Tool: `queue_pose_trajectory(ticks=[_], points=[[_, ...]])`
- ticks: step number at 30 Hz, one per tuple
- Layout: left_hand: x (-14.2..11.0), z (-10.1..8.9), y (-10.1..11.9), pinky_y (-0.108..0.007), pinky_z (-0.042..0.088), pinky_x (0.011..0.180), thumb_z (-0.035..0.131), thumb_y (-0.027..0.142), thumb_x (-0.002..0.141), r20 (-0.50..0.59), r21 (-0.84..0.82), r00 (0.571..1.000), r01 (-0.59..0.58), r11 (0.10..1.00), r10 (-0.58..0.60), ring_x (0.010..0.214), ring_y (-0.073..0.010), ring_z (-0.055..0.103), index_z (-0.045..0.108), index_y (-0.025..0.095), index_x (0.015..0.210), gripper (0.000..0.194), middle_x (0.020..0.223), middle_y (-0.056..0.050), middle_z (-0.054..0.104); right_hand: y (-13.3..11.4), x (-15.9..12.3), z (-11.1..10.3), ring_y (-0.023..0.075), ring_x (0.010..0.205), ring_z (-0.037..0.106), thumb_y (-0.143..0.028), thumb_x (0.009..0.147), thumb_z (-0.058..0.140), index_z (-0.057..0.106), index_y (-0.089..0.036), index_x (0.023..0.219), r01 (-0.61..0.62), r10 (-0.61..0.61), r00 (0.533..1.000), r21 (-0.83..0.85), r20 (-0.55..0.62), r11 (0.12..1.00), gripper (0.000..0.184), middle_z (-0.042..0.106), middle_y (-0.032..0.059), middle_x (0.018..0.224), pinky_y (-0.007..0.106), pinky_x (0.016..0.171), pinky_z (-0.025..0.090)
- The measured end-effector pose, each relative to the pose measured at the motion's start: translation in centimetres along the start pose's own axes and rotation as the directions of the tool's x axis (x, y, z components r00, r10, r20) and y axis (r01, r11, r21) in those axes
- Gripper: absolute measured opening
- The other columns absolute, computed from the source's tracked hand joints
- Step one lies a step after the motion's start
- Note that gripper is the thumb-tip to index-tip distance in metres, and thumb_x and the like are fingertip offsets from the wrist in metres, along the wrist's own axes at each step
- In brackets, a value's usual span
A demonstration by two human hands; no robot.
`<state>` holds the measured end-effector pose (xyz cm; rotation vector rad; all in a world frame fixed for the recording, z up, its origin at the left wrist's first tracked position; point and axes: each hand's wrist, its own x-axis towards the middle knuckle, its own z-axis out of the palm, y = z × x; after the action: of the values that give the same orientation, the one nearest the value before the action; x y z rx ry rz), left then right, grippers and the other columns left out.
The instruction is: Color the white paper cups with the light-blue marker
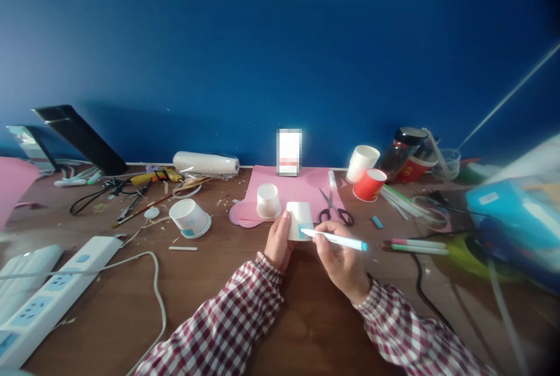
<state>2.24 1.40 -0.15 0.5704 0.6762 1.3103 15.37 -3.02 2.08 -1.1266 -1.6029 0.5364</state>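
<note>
Holds a paper cup (298, 213) in the left hand (278, 242), by the near edge of the pink sheet (315, 178), a marker (345, 240) in the right hand (339, 259); has scissors (331, 206) and an upturned cup (268, 201) just beyond, a power strip (52, 300) leftward.

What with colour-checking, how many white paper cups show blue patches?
2: one white paper cup in the left hand; a second cup on the brown table, further left. Other cups hide their far sides.

The brown table (306, 329) bears pink paper (265, 176) and a power strip (55, 295).
</note>
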Motion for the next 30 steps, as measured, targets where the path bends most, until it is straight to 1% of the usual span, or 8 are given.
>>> queue_pose_trajectory(ticks=[2, 6, 9, 15, 18, 21, 25, 30], points=[[0.0, 0.04, 0.02, -0.03, 0.049, 0.071, 0.073, 0.05, 0.078, -0.001, 0.002, 1.0, 0.002, 1.0, -0.002, 0.073, -0.0165, 0.062, 0.068, 0.011, 0.093, 0.042, 0.082, -0.006, 0.068, -0.06, 0.03, 0.0, 0.0128, 0.056, 0.057, -0.03, 0.096, 0.053, 0.059, -0.02, 0.091, -0.006, 0.006, 1.0, -0.005, 0.013, 1.0, 0.013, 0.061, 0.0003, 0.071, 0.023, 0.053, 0.05], [0.01, 0.13, 0.0, -0.031, 0.05, 0.074, 0.074, 0.05, 0.077, -0.003, 0.0, 1.0, 0.001, 1.0, -0.001, 0.074, -0.0168, 0.062, 0.068, 0.011, 0.093, 0.043, 0.082, -0.006, 0.068, 0.0, -0.01, 0.11, 0.0154, 0.066, 0.063, -0.03, 0.096, 0.053, 0.059, -0.02, 0.095, -0.008, 0.008, 1.0, 0.006, -0.03, 1.0, 0.012, 0.065, 0.0026, 0.077, 0.024, 0.058, 0.053], [0.04, 0.16, 0.06, -0.031, 0.051, 0.074, 0.074, 0.05, 0.077, -0.01, -0.012, 1.0, 0.009, 1.0, -0.009, 0.075, -0.0169, 0.063, 0.068, 0.011, 0.093, 0.043, 0.083, -0.006, 0.068, 0.11, -0.05, 0.17, 0.0151, 0.065, 0.063, -0.03, 0.096, 0.053, 0.059, -0.021, 0.095, -0.023, 0.024, 0.999, 0.032, -0.044, 0.999, 0.011, 0.065, 0.0028, 0.079, 0.024, 0.056, 0.053], [0.18, 0.22, 0.44, -0.03, 0.052, 0.068, 0.073, 0.046, 0.078, -0.075, -0.108, 0.993, 0.088, 0.99, -0.096, 0.073, -0.0175, 0.064, 0.066, 0.011, 0.096, 0.04, 0.086, -0.007, 0.069, 0.25, 0.0, 0.08, 0.0136, 0.061, 0.06, -0.031, 0.095, 0.054, 0.058, -0.021, 0.091, -0.032, 0.036, 0.996, 0.056, -0.08, 0.998, 0.012, 0.061, 0.0007, 0.074, 0.022, 0.053, 0.05], [0.27, 0.18, 0.48, -0.03, 0.052, 0.069, 0.072, 0.041, 0.08, -0.108, -0.152, 0.987, 0.099, 0.983, -0.116, 0.073, -0.0169, 0.063, 0.066, 0.011, 0.095, 0.035, 0.084, -0.006, 0.068, 0.06, 0.05, 0.06, 0.0128, 0.058, 0.057, -0.032, 0.096, 0.052, 0.058, -0.02, 0.09, -0.04, 0.043, 0.998, 0.062, -0.054, 0.997, 0.014, 0.059, 0.0002, 0.072, 0.022, 0.05, 0.048], [0.32, 0.16, 0.4, -0.029, 0.051, 0.067, 0.073, 0.04, 0.079, -0.121, -0.167, 0.987, 0.082, 0.983, -0.103, 0.071, -0.0155, 0.062, 0.065, 0.012, 0.093, 0.032, 0.081, -0.004, 0.067, -0.14, 0.12, 0.09, 0.0123, 0.054, 0.054, -0.033, 0.096, 0.051, 0.057, -0.02, 0.086, -0.043, 0.044, 0.999, 0.058, -0.029, 0.997, 0.017, 0.057, -0.0008, 0.067, 0.022, 0.048, 0.046], [0.35, 0.19, 0.33, -0.029, 0.05, 0.066, 0.073, 0.041, 0.079, -0.117, -0.156, 0.989, 0.077, 0.985, -0.095, 0.072, -0.0166, 0.062, 0.065, 0.012, 0.094, 0.034, 0.081, -0.005, 0.067, -0.03, 0.25, 0.1, 0.0127, 0.055, 0.054, -0.035, 0.095, 0.052, 0.058, -0.02, 0.087, -0.07, 0.074, 0.996, 0.07, -0.057, 0.995, 0.018, 0.058, -0.0001, 0.069, 0.024, 0.051, 0.048], [0.4, 0.12, 0.35, -0.029, 0.05, 0.063, 0.071, 0.041, 0.081, -0.117, -0.155, 0.988, 0.078, 0.985, -0.097, 0.066, -0.0155, 0.061, 0.065, 0.012, 0.095, 0.033, 0.078, -0.004, 0.067, 0.11, 0.41, -0.09, 0.0126, 0.049, 0.052, -0.033, 0.094, 0.051, 0.057, -0.02, 0.084, -0.079, 0.081, 0.997, 0.069, -0.017, 0.994, 0.017, 0.057, -0.0013, 0.062, 0.023, 0.046, 0.044]])
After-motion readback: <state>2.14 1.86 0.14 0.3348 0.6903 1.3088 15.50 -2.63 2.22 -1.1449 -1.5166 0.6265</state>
